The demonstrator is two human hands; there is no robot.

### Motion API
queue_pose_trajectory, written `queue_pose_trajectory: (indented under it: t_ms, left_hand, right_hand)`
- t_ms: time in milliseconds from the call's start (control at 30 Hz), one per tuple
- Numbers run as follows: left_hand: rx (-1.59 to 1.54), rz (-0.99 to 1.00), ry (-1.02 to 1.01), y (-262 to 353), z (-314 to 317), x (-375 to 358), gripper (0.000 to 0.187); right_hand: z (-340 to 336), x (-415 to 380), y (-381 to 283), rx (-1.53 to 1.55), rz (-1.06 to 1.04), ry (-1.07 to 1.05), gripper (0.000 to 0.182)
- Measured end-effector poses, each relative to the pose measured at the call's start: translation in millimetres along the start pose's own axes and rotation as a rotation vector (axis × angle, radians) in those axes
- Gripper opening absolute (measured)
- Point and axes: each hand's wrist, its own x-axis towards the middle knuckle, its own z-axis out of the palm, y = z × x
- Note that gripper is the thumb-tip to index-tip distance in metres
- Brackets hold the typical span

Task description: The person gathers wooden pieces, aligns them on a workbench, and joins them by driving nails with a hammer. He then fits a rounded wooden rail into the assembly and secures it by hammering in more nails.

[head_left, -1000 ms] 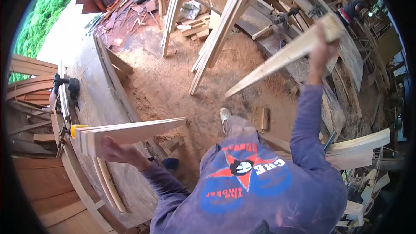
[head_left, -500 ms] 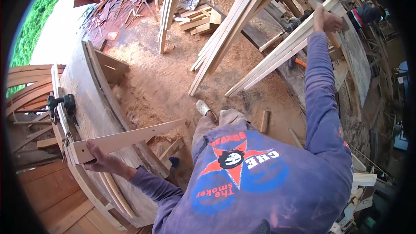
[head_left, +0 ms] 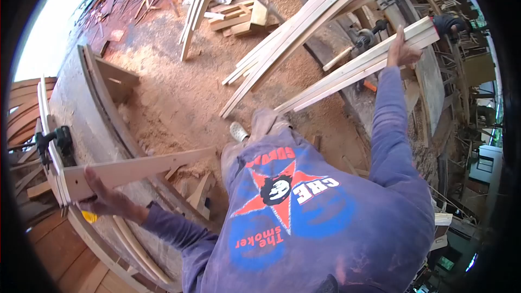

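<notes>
My left hand (head_left: 111, 201) is closed on one end of a pale wooden board (head_left: 146, 169), with the thumb over its face. The board reaches across the bench edge toward my legs. A yellow object (head_left: 89, 216), partly hidden, shows just below that hand. Out to the right, my right hand (head_left: 402, 53) grips the upper part of a set of long wooden strips (head_left: 347, 76). These strips slant down to the sawdust-covered floor. Another bundle of leaning strips (head_left: 293, 43) stands to their left.
A cordless drill (head_left: 64, 140) rests on the left workbench (head_left: 103, 130). A power tool (head_left: 364, 38) lies on the right-hand bench, behind the strips. Offcuts (head_left: 244, 16) are piled on the sawdust ahead. More strips (head_left: 201, 5) lean at the top.
The view has turned, shifting the floor and left bench leftward. The strips in my right hand now slant less steeply, and that hand appears lower. The yellow object has come into sight.
</notes>
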Motion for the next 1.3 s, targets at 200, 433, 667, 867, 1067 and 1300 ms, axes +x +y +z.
queue_pose_trajectory:
  t_ms: [200,433,667,867,1067,1300]
  left_hand:
    - [0.013,-0.072,0.034,-22.2,-16.8,1.2,0.059]
    - [0.038,-0.045,0.087,-19.9,9.9,0.1,0.053]
    - [0.292,0.235,-0.037,-65.3,13.0,7.2,0.029]
    - [0.088,0.072,-0.029,29.1,61.0,-29.9,0.054]
    - [0.101,-0.04,0.055,66.1,74.3,-50.1,0.073]
    - [0.181,0.075,0.201,52.6,83.4,-84.8,0.085]
  right_hand:
    - [-9.7,-18.5,37.0,0.332,0.211,0.044,0.083]
    - [6.5,-21.2,52.8,0.543,0.27,-0.168,0.077]
    - [71.1,-18.7,162.6,0.005,0.002,-0.295,0.048]
    - [-4.0,-9.1,65.7,0.28,-0.51,0.312,0.039]
    - [-2.9,-103.0,-56.1,0.916,-0.538,-0.196,0.047]
    - [-125.6,-267.4,-237.1,1.632,-0.477,-1.44,0.069]
